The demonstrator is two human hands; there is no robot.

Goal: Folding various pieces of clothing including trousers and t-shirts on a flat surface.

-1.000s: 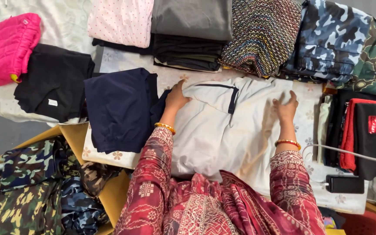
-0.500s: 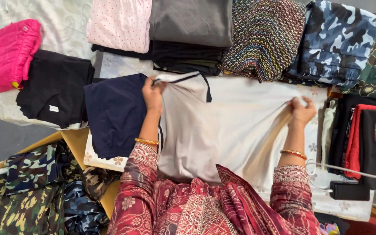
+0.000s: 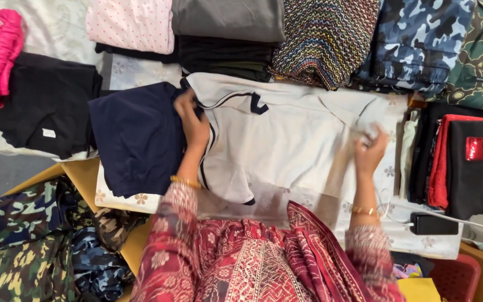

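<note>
Beneath both hands, the pale grey shirt (image 3: 286,140) lies spread on the floral sheet (image 3: 364,218). The left hand (image 3: 192,124) grips its dark-trimmed edge beside the navy garment (image 3: 135,140); the right hand (image 3: 371,152) pinches the opposite edge. The person should keep tension even and align both edges before creasing.

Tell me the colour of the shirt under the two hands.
The shirt is pale grey-white with dark navy trim lines; the head view shows it, spread between the left hand and right hand.
</note>
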